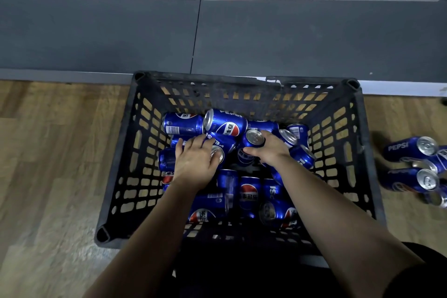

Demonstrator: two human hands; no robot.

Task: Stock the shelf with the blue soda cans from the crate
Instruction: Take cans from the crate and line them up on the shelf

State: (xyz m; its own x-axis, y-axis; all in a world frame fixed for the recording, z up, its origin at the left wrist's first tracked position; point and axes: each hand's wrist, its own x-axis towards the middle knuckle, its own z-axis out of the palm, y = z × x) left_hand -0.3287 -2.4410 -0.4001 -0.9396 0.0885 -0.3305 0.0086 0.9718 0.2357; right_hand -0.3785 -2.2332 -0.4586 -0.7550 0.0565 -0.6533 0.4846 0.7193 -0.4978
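Cans (227,126) piled loose in a crate (125,152).
Left hand (196,161) and right hand (269,150) each curl fingers round a can (254,139); a fast pull could make others roll, or one slip.

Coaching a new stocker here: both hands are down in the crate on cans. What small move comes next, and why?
Probably lift both hands straight up, clear of the crate walls. The right hand curls round an upright can, and the left hand seems to grip a tilted can, so each hand looks loaded for the shelf.
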